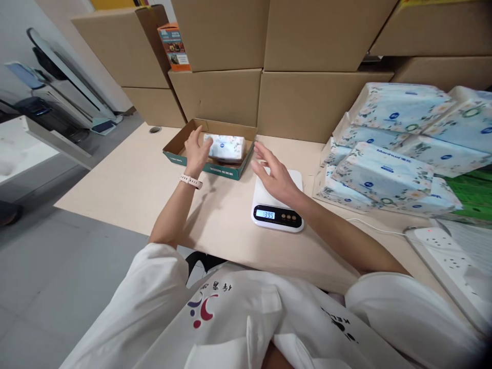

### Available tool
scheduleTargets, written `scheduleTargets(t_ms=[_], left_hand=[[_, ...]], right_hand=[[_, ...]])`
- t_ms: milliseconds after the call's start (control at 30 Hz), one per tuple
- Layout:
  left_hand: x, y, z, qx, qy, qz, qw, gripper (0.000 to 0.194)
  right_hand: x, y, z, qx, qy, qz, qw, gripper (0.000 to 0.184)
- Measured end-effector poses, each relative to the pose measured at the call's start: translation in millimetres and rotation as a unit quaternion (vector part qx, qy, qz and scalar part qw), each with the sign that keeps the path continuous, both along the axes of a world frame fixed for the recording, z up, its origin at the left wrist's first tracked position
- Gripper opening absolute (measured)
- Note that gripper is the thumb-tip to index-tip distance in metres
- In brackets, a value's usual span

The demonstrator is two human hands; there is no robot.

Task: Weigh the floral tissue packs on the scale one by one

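My left hand (197, 152) is over the left part of a shallow green-sided cardboard box (215, 169), its fingers apart. Its thumb is at the left end of a white floral tissue pack (227, 147) lying in the box; whether they touch is hard to tell. Fingers stretched out and holding nothing, my right hand (274, 175) hovers over a white digital scale (295, 180), with its fingertips beside the box's right edge. Lit digits show on the scale's display (265, 214). My hand hides part of the scale's platform.
Tissue packs (384, 171) are piled on the right of the table (226, 225). Brown cartons (221, 97) line the back, with an orange printed box (175, 47) among them. A power strip (448, 251) and a white cable (378, 226) lie at right.
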State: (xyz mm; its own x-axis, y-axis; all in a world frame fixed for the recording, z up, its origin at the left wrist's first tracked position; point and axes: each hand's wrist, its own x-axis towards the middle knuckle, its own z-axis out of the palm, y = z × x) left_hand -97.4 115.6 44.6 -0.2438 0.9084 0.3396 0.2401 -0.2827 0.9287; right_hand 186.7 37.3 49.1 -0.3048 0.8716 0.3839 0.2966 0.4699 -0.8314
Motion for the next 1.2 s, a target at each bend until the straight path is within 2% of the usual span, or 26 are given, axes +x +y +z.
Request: scheduleTargets(t_ms=[67, 133, 200, 300, 367, 467, 600, 700, 767, 800, 900, 967, 1067, 1133, 1200], left_hand=[[-14, 12, -4.4, -0.016, 0.083, 0.029, 0.996, 0.085], [-13, 19, -3.7, -0.033, 0.196, 0.004, 0.980, 0.097], [0, 26, 2.5, -0.056, 0.344, -0.051, 0.936, 0.108], [25, 42, 17.0, -0.082, 0.517, -0.103, 0.846, 0.114], [41, 54, 25.4, -0.104, 0.565, -0.116, 0.810, 0.113], [59, 69, 30.9, -0.124, 0.591, -0.117, 0.789, 0.101], [78, 79, 23.9, -0.110, 0.625, -0.136, 0.761, 0.084], [76, 88, 14.4, -0.087, 0.650, -0.150, 0.740, 0.073], [62, 98, 9.3, -0.080, 0.642, -0.147, 0.748, 0.065], [51, 104, 7.2, -0.083, 0.623, -0.145, 0.764, 0.061], [8, 121, 1.4, -0.117, 0.473, -0.125, 0.864, 0.047], [-20, 128, -2.7, -0.137, 0.374, -0.097, 0.912, 0.048], [-42, 132, -7.4, -0.148, 0.331, -0.066, 0.930, 0.059], [-39, 133, -6.1, -0.148, 0.317, -0.060, 0.935, 0.065], [-23, 133, 2.0, -0.127, 0.316, -0.058, 0.938, 0.071]], right_hand=[[12, -23, -2.8, 0.040, -0.058, 0.002, 0.998, 0.061], [19, -42, -3.7, 0.075, -0.133, 0.027, 0.988, 0.054], [15, -49, -2.2, 0.101, -0.219, 0.070, 0.968, 0.051], [-13, -36, 3.2, 0.113, -0.326, 0.114, 0.931, 0.052], [-37, -19, 6.1, 0.119, -0.369, 0.114, 0.915, 0.054], [-66, 6, 6.5, 0.123, -0.413, 0.103, 0.896, 0.057], [-81, 23, 1.1, 0.116, -0.447, 0.103, 0.881, 0.051], [-80, 27, -2.5, 0.119, -0.457, 0.104, 0.875, 0.050], [-77, 28, -3.8, 0.122, -0.461, 0.106, 0.872, 0.050], [-75, 28, -4.3, 0.124, -0.462, 0.107, 0.872, 0.050], [-70, 29, -6.9, 0.127, -0.460, 0.112, 0.872, 0.050], [-69, 32, -9.5, 0.125, -0.456, 0.117, 0.873, 0.049], [-71, 36, -12.5, 0.118, -0.447, 0.125, 0.878, 0.048], [-72, 36, -10.6, 0.106, -0.443, 0.126, 0.881, 0.046], [-65, 30, -3.1, 0.099, -0.436, 0.126, 0.886, 0.047]])
